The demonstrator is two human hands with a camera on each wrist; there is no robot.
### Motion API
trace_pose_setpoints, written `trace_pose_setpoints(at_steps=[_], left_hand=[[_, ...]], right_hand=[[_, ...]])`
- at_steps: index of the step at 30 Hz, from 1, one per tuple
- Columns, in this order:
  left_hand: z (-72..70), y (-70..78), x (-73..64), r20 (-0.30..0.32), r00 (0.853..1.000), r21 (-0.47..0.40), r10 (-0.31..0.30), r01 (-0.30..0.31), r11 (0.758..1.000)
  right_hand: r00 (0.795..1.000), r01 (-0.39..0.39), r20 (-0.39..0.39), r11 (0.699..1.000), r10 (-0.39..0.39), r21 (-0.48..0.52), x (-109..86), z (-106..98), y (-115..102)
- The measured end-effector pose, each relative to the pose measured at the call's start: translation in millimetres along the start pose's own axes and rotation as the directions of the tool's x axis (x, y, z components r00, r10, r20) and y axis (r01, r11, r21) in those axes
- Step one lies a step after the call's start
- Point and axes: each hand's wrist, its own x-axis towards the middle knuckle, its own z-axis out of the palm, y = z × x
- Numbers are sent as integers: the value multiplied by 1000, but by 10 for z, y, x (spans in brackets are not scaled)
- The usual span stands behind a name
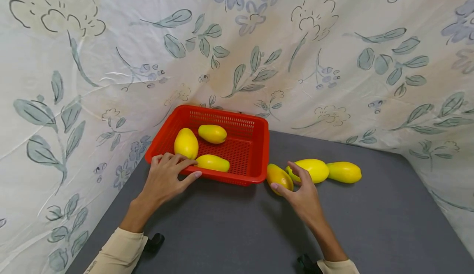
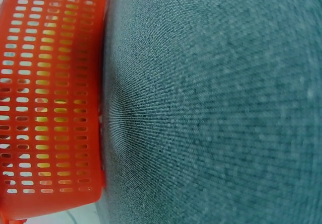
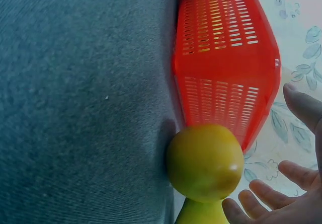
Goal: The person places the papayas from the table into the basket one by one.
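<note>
Perhaps steadying it, the left hand (image 1: pixel 163 179) lies over the basket (image 1: pixel 237 179) at the worktop's (image 1: pixel 229 228) far-left corner, grip unclear; the right hand (image 1: pixel 304 198) spreads unclosed beside a fruit (image 1: pixel 278 176)

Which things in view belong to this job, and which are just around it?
Seem part of the job:
red plastic basket
three mangoes inside it
three mangoes outside it, one beside the right hand

Just surroundings:
floral cloth
grey tabletop

Downward head view, close low wrist views (basket (image 1: pixel 240 154) in all)
</note>
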Motion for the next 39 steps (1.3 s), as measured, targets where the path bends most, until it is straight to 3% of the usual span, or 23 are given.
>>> trace_pose_setpoints(at_steps=[17, 29, 39], left_hand=[[5, 17, 21, -20, 1000, -3, 3, -3, 1000], [22, 28, 36, -28, 1000, -1, 9, -9, 1000], [22, 40, 45, -19, 1000, -2, -1, 1, 1000]], right_hand=[[997, -18, 67, 996, 23, -88, 102, 19, 146], [996, 73, 56, 986, -65, -152, 130, 7, 232], [997, 61, 53, 988, -54, -141, 125, -13, 241]])
